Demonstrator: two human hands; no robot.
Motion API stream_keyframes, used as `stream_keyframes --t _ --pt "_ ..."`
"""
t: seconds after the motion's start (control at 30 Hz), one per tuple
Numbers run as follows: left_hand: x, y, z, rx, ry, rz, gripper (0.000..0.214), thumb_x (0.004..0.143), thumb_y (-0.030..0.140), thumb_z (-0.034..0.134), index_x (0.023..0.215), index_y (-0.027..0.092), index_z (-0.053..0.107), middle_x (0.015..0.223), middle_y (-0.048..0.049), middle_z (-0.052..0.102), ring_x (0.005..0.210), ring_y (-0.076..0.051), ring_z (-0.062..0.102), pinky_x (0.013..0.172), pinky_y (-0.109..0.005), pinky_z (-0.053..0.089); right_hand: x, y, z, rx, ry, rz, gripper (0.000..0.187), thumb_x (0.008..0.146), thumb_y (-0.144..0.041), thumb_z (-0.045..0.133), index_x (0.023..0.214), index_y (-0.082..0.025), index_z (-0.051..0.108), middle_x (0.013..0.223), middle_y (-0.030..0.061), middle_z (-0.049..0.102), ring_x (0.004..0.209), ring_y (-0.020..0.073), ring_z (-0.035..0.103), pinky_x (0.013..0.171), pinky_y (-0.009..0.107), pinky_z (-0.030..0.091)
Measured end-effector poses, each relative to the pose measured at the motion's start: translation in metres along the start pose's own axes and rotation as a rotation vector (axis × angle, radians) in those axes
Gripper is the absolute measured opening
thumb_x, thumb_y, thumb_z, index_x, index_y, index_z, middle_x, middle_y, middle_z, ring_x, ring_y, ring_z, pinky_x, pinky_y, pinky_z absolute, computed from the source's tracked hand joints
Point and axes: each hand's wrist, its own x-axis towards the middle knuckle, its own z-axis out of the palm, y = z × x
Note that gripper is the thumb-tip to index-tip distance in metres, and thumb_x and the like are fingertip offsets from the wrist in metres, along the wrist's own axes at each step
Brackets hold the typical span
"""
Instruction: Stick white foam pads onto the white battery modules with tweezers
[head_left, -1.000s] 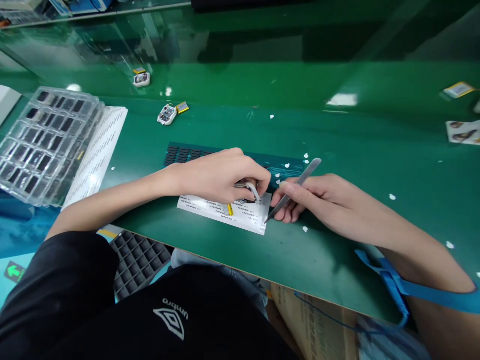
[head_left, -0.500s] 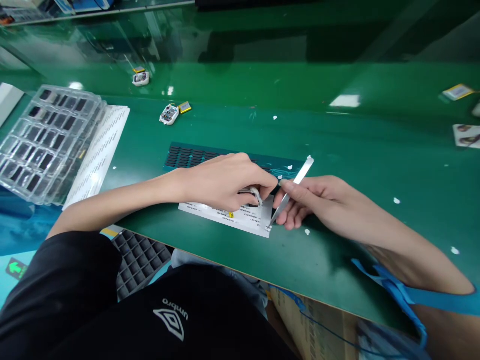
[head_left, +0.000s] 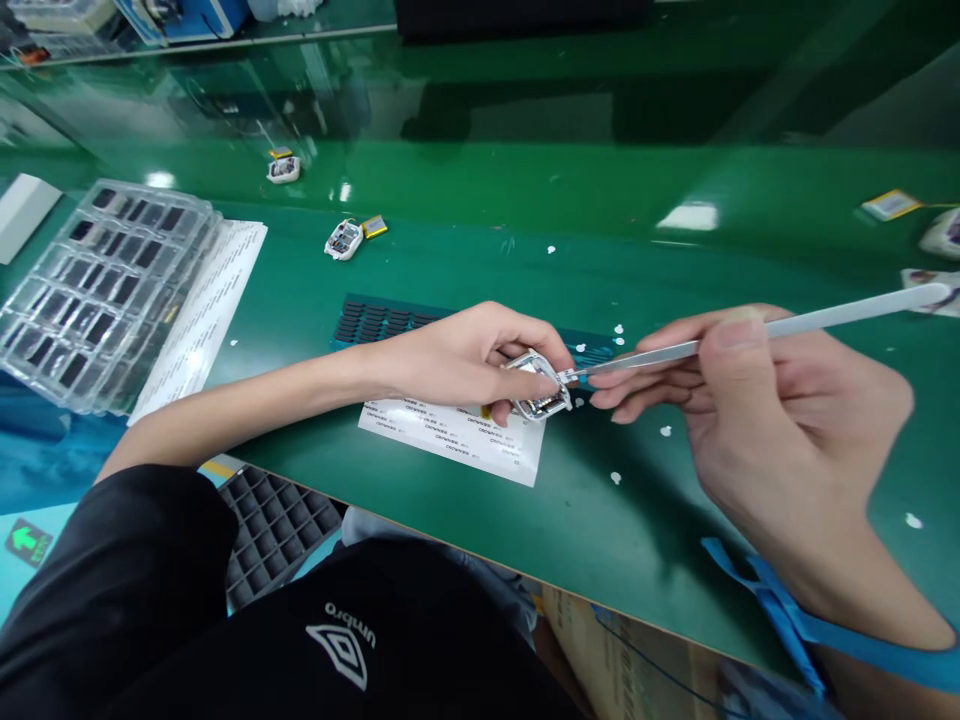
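Gripping a small white plastic device housing with exposed metal parts (head_left: 538, 385) between thumb and fingers, the person's left hand (head_left: 465, 355) holds it tilted just above the near edge of a white printed label sheet (head_left: 457, 440) lying on the green work mat (head_left: 675, 520). The right hand (head_left: 780, 400) is closed in a pinch around a pair of slim silver metal tweezers (head_left: 750, 328), whose tips meet the housing's right side, right beside the left thumb; the long handle runs back past the right knuckles toward the far right.

Just behind the left hand lies a dark teal strip carrying rows of small black pads (head_left: 375, 318). Small white paper scraps (head_left: 664, 431) dot the mat between and around both hands. Well off to the left of the left forearm sits a clear plastic blister tray with dark rectangular parts in its pockets (head_left: 90, 280), overlapping a long white printed sheet (head_left: 206, 300). Beyond the left hand, farther up the mat, rest two more small white housings (head_left: 343, 239), one with a yellow-edged flat cell beside it (head_left: 374, 227). A blue wrist strap (head_left: 810, 625) circles the right wrist. Below the left forearm, off the bench edge, a black gridded tray (head_left: 274, 525) shows.
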Motion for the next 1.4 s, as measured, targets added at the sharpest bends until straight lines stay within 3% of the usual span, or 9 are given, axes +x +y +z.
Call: stream_keyframes --t 0.1,0.27,0.6,0.93,1.2,1.4 --pt "-0.002 0.002 0.003 0.065 -0.044 0.011 0.041 0.09 0.022 0.07 0.124 0.001 0.063 0.092 -0.0053 0.065 0.072 -0.004 0.057 0.06 -0.014 0.048 -0.004 0.0 0.002 -0.021 0.015 0.011 0.065 0.083 -0.074 0.067 0.082 -0.009 0.068 0.074 0.0105 0.069 0.062 0.0185 0.069 0.053 0.028 0.061" --pt "-0.001 0.001 0.006 0.077 -0.067 0.077 0.044 0.09 0.025 0.067 0.125 -0.001 0.063 0.101 -0.0128 0.068 0.084 -0.009 0.062 0.062 -0.018 0.043 -0.006 -0.002 0.003 -0.087 -0.052 0.037 0.066 0.084 -0.075 0.065 0.081 -0.009 0.068 0.075 0.008 0.068 0.062 0.0139 0.068 0.054 0.023 0.062" --pt "-0.002 0.004 0.008 0.151 -0.072 0.144 0.04 0.09 0.027 0.066 0.119 0.0 0.065 0.097 -0.0104 0.07 0.082 -0.008 0.06 0.067 -0.019 0.044 -0.005 -0.001 0.002 -0.068 -0.045 0.073 0.07 0.079 -0.082 0.065 0.077 -0.012 0.064 0.072 0.0062 0.065 0.06 0.014 0.066 0.05 0.024 0.058" --pt "-0.003 0.007 0.01 0.117 -0.068 0.105 0.031 0.09 0.021 0.065 0.115 0.005 0.065 0.093 -0.0062 0.066 0.079 -0.005 0.056 0.067 -0.016 0.048 -0.008 -0.004 0.003 -0.053 -0.047 0.053 0.066 0.082 -0.076 0.066 0.08 -0.01 0.065 0.073 0.0065 0.065 0.06 0.0148 0.067 0.05 0.025 0.059" --pt "-0.004 0.006 0.019 0.039 0.001 0.022 0.031 0.092 0.017 0.059 0.118 0.004 0.068 0.102 -0.0096 0.066 0.074 -0.006 0.057 0.062 -0.017 0.056 -0.009 -0.003 0.003 -0.067 -0.026 0.043 0.062 0.086 -0.07 0.065 0.079 -0.009 0.063 0.078 0.0074 0.066 0.061 0.0126 0.067 0.052 0.022 0.059" --pt "-0.003 0.003 0.018 0.061 0.027 0.044 0.031 0.093 0.018 0.055 0.116 0.004 0.072 0.099 -0.0085 0.067 0.068 -0.005 0.056 0.06 -0.018 0.055 -0.011 -0.002 0.008 -0.111 -0.024 -0.004 0.058 0.09 -0.068 0.06 0.082 -0.011 0.067 0.076 0.0059 0.068 0.06 0.0106 0.067 0.055 0.02 0.06"
